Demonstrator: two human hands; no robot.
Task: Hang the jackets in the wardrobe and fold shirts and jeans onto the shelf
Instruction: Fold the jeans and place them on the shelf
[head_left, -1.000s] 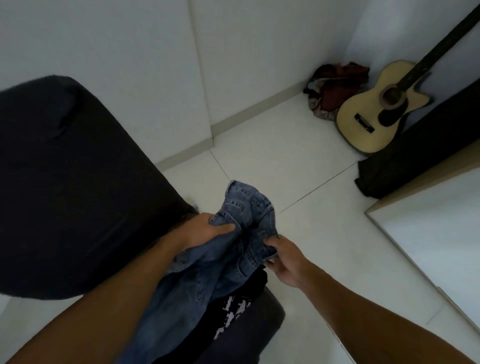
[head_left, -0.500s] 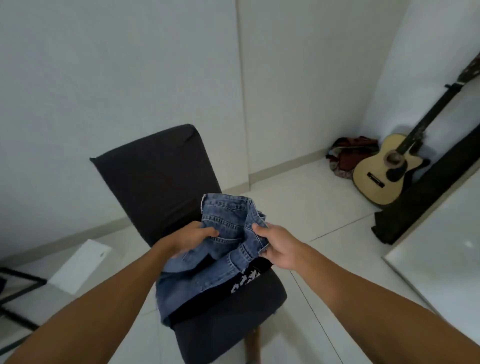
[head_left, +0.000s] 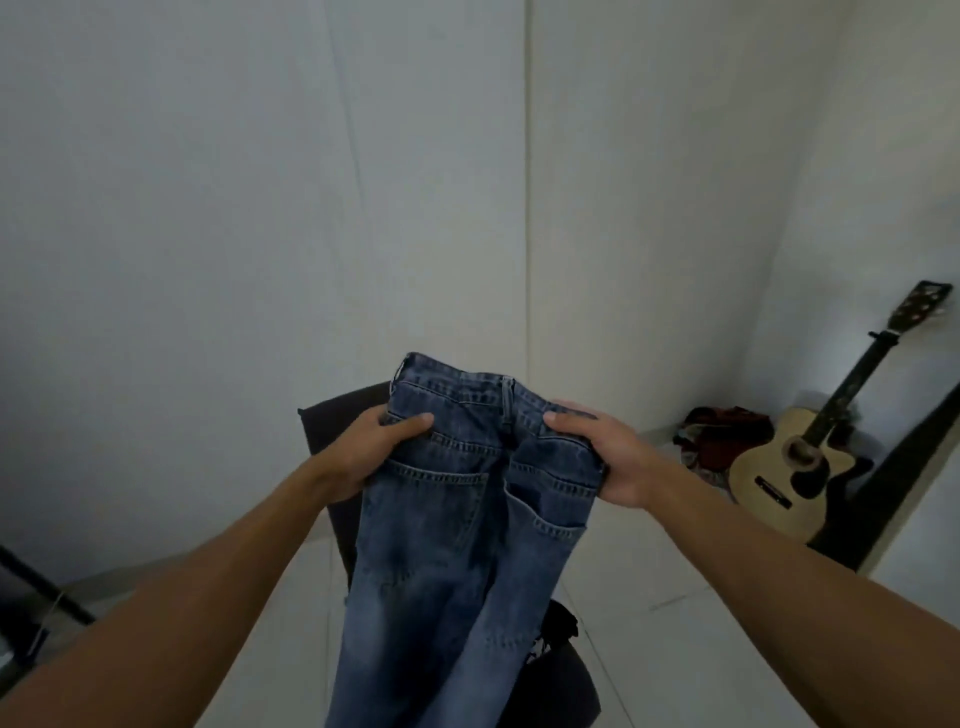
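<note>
Head view shows the left hand (head_left: 378, 451) pinching one side of the blue jeans (head_left: 457, 545) at the waistband, thumb laid over the denim near the left back pocket, fingers hidden behind the cloth. Its grip is clamped on the jeans. They hang in the air between both hands, above the dark chair (head_left: 343, 415), back pockets facing the camera and legs trailing down past the lower edge of the frame. The right hand (head_left: 602, 452) holds the other side of the waistband, thumb on top, its grip likewise clamped on the denim.

Risks, as I judge them: the legs hang long and heavy, so a fold made in mid-air could come out crooked, one leg sliding off the other. The hem is out of sight and may drag over the black printed garment (head_left: 556, 631) lying on the chair seat, pulling it to the floor. The waistband sags in the middle, so the two halves are not yet aligned; folding now would trap a twist at the seat seam. Neither shelf nor wardrobe is visible from here, so the carry is still ahead.

The jeans are mid-blue, faded down the thighs, with pale stitching, belt loops and two patch pockets. An acoustic guitar (head_left: 795, 467) leans in the far right corner, beside a reddish heap of cloth (head_left: 722, 431).
</note>
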